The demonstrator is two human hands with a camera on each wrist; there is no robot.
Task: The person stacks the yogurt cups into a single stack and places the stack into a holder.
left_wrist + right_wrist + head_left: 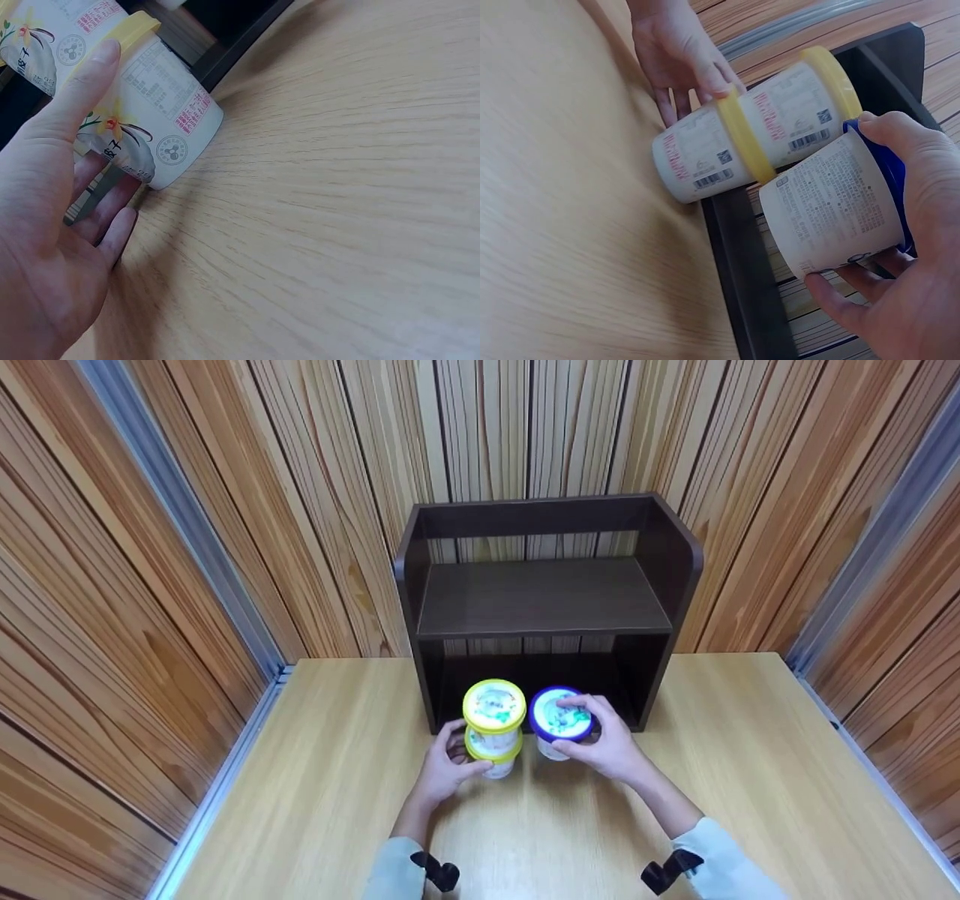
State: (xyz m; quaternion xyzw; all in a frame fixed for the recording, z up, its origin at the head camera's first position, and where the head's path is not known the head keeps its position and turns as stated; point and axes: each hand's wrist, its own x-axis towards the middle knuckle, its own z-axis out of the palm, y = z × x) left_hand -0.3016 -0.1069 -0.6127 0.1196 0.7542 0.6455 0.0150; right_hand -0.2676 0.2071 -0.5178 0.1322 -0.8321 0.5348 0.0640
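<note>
The left hand (52,255) grips a white tub (169,97), thumb at its yellow lid (133,30); a second tub (64,34) is stacked on it, near a dark shelf (244,41) and wooden table (322,195).

Rear wall (480,435): behind the tabletop (337,780). Shelf unit (540,596): at the tabletop's back, before the rear wall. Upper tub (493,706): directly on the lower tub (495,746), both in front of the shelf unit's lower compartment (547,667). Single tub (551,724): just right of them, before the same compartment. Hands: left (444,769) at the lower tub's left; right (611,746) at the single tub's right.
</note>
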